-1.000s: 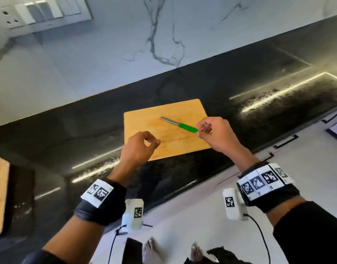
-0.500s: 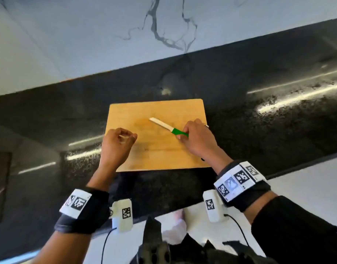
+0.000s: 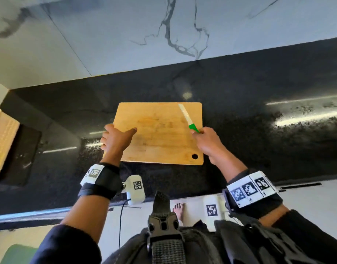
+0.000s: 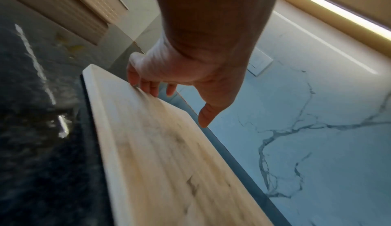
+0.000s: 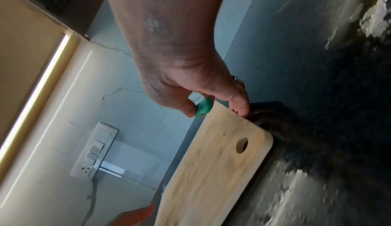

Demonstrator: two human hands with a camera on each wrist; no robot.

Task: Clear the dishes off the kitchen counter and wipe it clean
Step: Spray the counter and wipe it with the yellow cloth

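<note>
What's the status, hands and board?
Right hand grips knife, blade over board. Left hand at board's left edge, thumb on top, grip unclear. Board on counter. Nothing in the way.

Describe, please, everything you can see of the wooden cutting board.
The cutting board is a light wooden rectangle with rounded corners and a round hole near its front right corner. It lies on the black counter. The left hand grips its left edge, thumb on top; the right hand holds a green-handled knife above its right side.

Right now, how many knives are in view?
1. The green-handled knife is held in the right hand above the wooden cutting board's right edge. Others may lie outside the frame.
</note>
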